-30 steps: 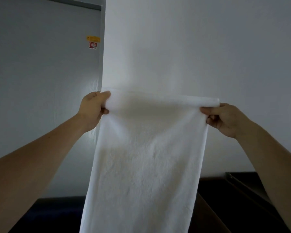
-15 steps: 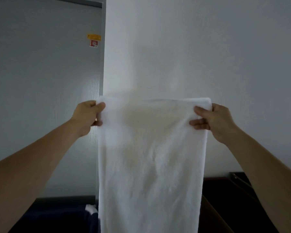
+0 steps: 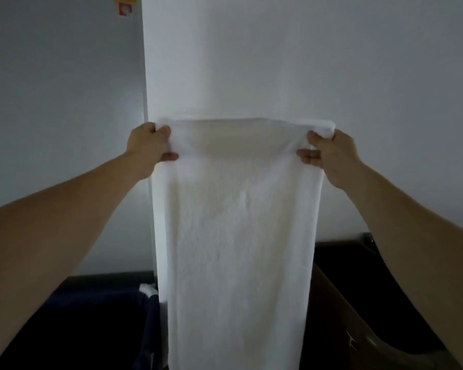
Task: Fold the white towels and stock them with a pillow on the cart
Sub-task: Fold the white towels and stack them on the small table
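A white towel (image 3: 238, 236) hangs straight down in front of me, held up at chest height against a pale wall. My left hand (image 3: 147, 145) grips its top left corner, fingers curled round the edge. My right hand (image 3: 329, 153) grips the top right corner the same way. The towel's top edge is stretched flat between both hands and its lower end runs out of the frame. A bit of another white cloth (image 3: 148, 288) shows low at the left of the towel. No pillow shows, and I cannot tell whether a cart is in view.
A grey door (image 3: 59, 116) with a small yellow and red sticker (image 3: 125, 5) stands at the left, the pale wall (image 3: 305, 62) straight ahead. Dark blue fabric (image 3: 96, 324) lies low left. A dark brown piece of furniture (image 3: 358, 303) sits low right.
Both hands have shifted their hold lower on the towel's top corners and stayed about the same width apart. The view has tilted slightly down, so the door sticker sits higher.
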{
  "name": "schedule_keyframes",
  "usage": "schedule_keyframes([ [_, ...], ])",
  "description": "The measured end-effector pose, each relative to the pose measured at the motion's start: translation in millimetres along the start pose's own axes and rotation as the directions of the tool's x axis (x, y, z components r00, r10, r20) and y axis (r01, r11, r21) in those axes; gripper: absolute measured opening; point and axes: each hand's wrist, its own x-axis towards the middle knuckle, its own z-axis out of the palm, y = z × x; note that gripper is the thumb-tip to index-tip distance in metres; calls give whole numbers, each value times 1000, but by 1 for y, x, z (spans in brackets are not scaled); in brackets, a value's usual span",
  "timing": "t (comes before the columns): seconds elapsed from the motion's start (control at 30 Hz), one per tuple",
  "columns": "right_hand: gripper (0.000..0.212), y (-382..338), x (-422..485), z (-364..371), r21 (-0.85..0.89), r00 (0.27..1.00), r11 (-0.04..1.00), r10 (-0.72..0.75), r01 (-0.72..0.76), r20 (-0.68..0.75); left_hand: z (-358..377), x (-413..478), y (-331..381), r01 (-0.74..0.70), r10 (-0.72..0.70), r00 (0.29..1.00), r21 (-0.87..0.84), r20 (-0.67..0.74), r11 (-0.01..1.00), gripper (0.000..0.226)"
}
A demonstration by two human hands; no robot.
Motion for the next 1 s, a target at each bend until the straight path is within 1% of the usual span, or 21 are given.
schedule_keyframes([
  [0.1,18,3,15,1,18,1000,999,-28,29,-10,13,7,6,-37,37,999,8,-29,999,26],
  [0.17,10,1,24,-1,62,997,996,-70,71,-15,15,11,14,-82,81,995,-2,-62,997,28],
  [0.3,10,-7,31,-8,159,984,972,-176,171,17,10,3,33,-159,152,982,-58,-114,986,18],
  [0.47,14,-5,7,-17,186,980,964,-197,189,28,-5,-35,40,-151,145,985,-62,-89,987,15],
  [0.63,17,-5,-46,-42,173,981,969,-186,176,46,-25,-91,47,-133,133,991,-66,-4,989,10],
  [0.73,16,-4,-95,-62,145,986,979,-152,141,65,-48,-142,47,-82,90,993,-100,80,992,6],
  [0.83,16,4,-157,-83,104,992,990,-101,93,80,-78,-203,33,13,6,989,-122,150,992,5],
  [0.87,17,9,-181,-91,84,994,995,-61,53,91,-88,-225,25,54,-34,985,-115,169,992,6],
  [0.93,19,21,-229,-106,44,986,997,63,-70,152,-107,-268,3,152,-134,971,-83,196,985,14],
  [1.0,22,38,-275,-121,-57,954,976,218,-210,207,-123,-313,-27,274,-263,939,-19,220,962,18],
])
